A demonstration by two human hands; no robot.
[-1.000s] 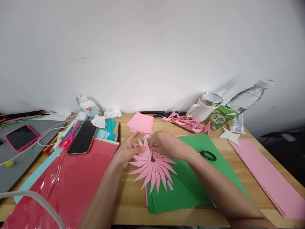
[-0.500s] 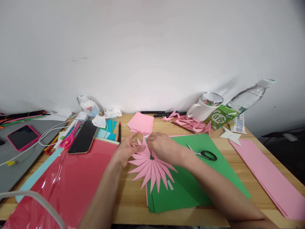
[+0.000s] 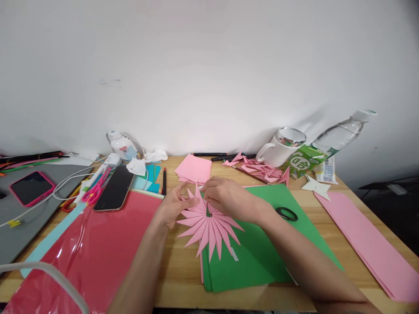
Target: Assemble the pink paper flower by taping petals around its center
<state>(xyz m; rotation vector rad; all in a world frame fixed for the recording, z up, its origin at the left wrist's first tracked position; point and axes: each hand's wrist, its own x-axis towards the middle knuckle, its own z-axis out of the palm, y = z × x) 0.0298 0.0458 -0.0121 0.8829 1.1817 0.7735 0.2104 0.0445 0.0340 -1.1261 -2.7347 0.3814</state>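
A pink folded-paper star (image 3: 209,233) with many points and a small hole in its middle lies partly over the green paper (image 3: 262,244). My left hand (image 3: 175,205) grips its upper left edge, the thumb on top of the points. My right hand (image 3: 225,196) is closed at the star's upper right side, fingers pinching a fold there; its fingertips are partly hidden. Under my right forearm, the black-handled scissors (image 3: 286,213) show only their handle. A small white strip (image 3: 235,254) lies beside the star's lower points.
Behind are pink paper squares (image 3: 194,168), loose pink folded pieces (image 3: 262,169), a white mug (image 3: 281,146) and a tilted bottle (image 3: 340,133). To the left lie a phone (image 3: 114,189), pink scissors (image 3: 97,187) and a red folder (image 3: 108,244). Pink paper strips (image 3: 369,240) lie right.
The star has shifted and turned slightly, its lower points tilting up a little. My right hand and forearm have moved slightly, now covering the scissors' blades. My left hand keeps its hold.
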